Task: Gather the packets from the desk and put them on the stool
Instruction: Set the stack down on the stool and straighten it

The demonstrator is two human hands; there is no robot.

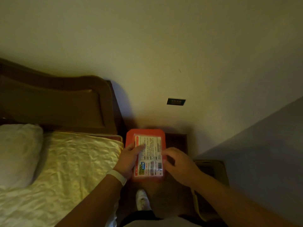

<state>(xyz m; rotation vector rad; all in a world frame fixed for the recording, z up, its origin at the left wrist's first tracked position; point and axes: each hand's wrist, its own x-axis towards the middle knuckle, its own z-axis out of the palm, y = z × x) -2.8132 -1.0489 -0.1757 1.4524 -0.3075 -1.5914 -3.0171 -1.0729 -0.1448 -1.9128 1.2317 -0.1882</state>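
A flat, rectangular packet with a white printed label and clear wrapping (149, 155) lies on top of a square red-orange plastic stool (130, 136), covering most of the seat so that only a red border shows around it. The left hand (130, 158) rests against the packet's left edge, thumb laid across the printed face and fingers hidden beneath or beside it; it appears to be grasping the packet, though the blur makes the grip hard to confirm. The right hand (177, 163) sits at the packet's right edge, fingers curled and their tips touching the wrapper. A white wristband (118, 176) circles the left wrist. Left of the stool stands a bed with a shiny pale yellow cover (65, 161), a white pillow (18, 153) and a brown padded headboard (54, 102). Below the stool, a white shoe (142, 199) rests on the dark floor.
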